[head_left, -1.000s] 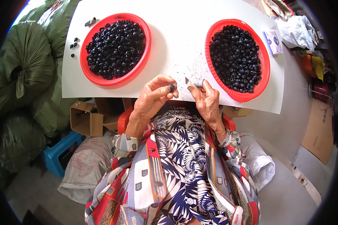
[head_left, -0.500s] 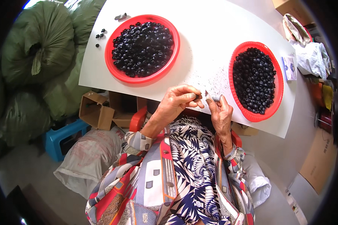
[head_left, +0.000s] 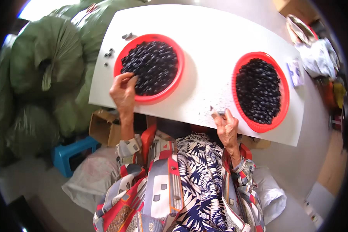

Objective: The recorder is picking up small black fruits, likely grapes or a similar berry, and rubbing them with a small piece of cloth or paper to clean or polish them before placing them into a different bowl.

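Note:
My left hand (head_left: 123, 89) reaches over the near left rim of the round red basket (head_left: 178, 77), which holds a heap of small black ring-like parts (head_left: 150, 67). Its fingers are curled together at the edge of the heap; whatever they pinch is hidden and blurred. By the table's front edge, my right hand (head_left: 227, 127) is closed on a small pointed blade (head_left: 214, 111), its tip pointing up and left. To the right of that hand stands an oval red basket (head_left: 285, 98), also filled with black parts.
Dark crumbs (head_left: 208, 110) are scattered on the white table (head_left: 205, 42). Several loose black parts (head_left: 109, 53) lie left of the round basket. A small packet (head_left: 295, 73) sits at the right edge. Green sacks (head_left: 46, 58), a blue stool (head_left: 67, 154) and an open carton (head_left: 102, 125) stand to the left.
My left hand has moved from beside the blade, where it pinched a small black part, up and left to the round basket. The right hand stays nearly in place with the blade.

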Action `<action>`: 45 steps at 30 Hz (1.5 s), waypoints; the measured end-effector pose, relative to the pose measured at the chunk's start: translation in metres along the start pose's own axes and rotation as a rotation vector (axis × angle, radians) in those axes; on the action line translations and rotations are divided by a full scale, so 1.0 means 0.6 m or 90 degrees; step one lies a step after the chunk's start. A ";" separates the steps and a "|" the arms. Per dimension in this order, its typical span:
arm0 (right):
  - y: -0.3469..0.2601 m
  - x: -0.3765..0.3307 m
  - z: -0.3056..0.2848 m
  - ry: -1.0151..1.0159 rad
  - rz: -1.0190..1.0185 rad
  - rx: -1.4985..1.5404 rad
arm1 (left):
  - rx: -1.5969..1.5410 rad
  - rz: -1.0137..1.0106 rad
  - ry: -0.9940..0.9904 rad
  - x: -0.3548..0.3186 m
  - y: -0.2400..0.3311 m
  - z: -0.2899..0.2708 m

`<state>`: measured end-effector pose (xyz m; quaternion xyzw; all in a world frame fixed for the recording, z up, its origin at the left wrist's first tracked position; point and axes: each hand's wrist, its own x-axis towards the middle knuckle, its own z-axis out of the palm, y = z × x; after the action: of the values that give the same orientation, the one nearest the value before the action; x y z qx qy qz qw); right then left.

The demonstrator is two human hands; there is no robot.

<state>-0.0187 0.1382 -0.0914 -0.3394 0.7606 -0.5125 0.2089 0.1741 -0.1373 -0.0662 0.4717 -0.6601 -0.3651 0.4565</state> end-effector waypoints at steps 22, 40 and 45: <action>0.054 0.009 0.015 -0.052 -0.214 -0.171 | 0.058 0.403 -0.511 -0.106 0.236 0.320; 0.044 0.012 0.014 -0.034 -0.261 -0.133 | 0.269 0.647 -0.483 -0.125 0.217 0.365; 0.033 0.015 -0.001 -0.078 -0.211 -0.153 | 0.245 0.657 -0.495 -0.123 0.213 0.373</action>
<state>-0.0313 0.1370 -0.1087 -0.5130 0.7360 -0.4237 0.1253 -0.0645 -0.0180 -0.0392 0.0029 -0.9706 -0.1191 0.2093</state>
